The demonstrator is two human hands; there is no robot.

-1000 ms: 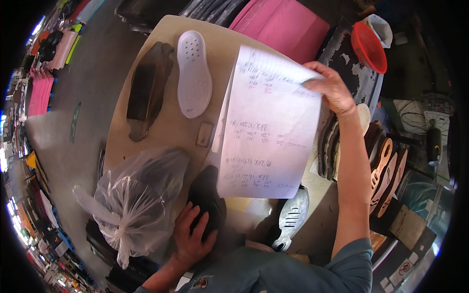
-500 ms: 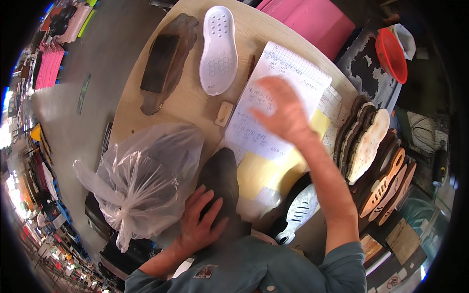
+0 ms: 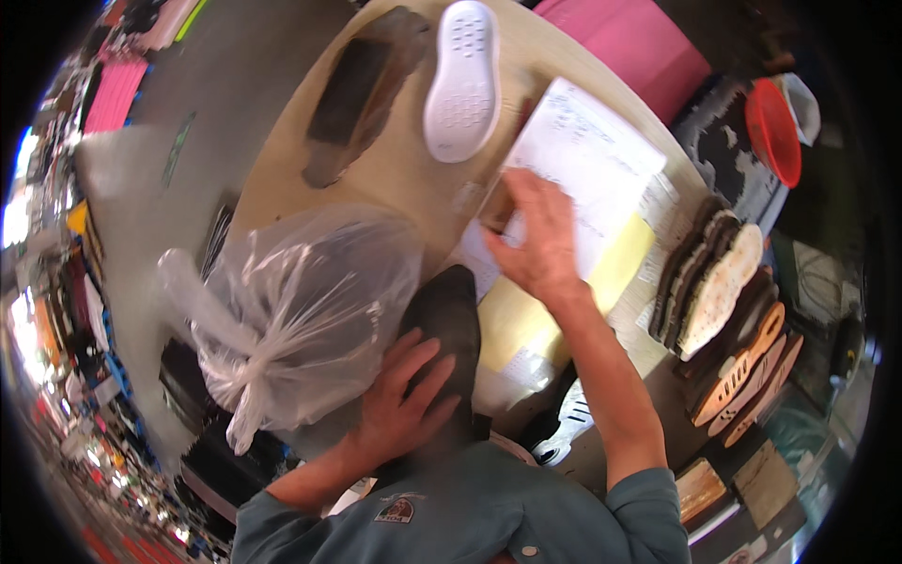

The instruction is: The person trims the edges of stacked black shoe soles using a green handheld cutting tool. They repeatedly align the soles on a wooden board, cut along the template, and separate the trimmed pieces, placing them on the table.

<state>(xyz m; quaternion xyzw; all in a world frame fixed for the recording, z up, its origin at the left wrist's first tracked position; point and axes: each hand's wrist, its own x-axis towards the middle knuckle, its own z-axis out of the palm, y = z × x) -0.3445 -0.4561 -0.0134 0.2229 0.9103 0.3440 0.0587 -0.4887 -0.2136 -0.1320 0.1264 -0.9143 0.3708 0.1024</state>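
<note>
My left hand (image 3: 409,390) lies with spread fingers on a dark, shoe-shaped form (image 3: 451,305), close against my body. Beside it bulges a knotted clear plastic bag (image 3: 310,301); its contents cannot be made out. My right hand (image 3: 540,230) is over the left edge of a white notepad (image 3: 587,160) with handwriting. Its thumb and fingers close on a small brownish block (image 3: 498,205), partly hidden by them. Yellow paper (image 3: 526,324) lies under the notepad. A white shoe sole (image 3: 462,85) lies beyond, left of the notepad.
A dark block on a brown sole-shaped piece (image 3: 362,94) lies at the table's far left. Several sole-shaped pieces (image 3: 719,291) stand in a row along the right edge. A black-and-white sole (image 3: 564,428) is beside my right forearm. A red bowl (image 3: 773,132) stands at far right.
My right hand has come down from above the notepad to its left edge and taken hold of the small block. My left hand stays on the dark form. The whole view has shifted slightly.
</note>
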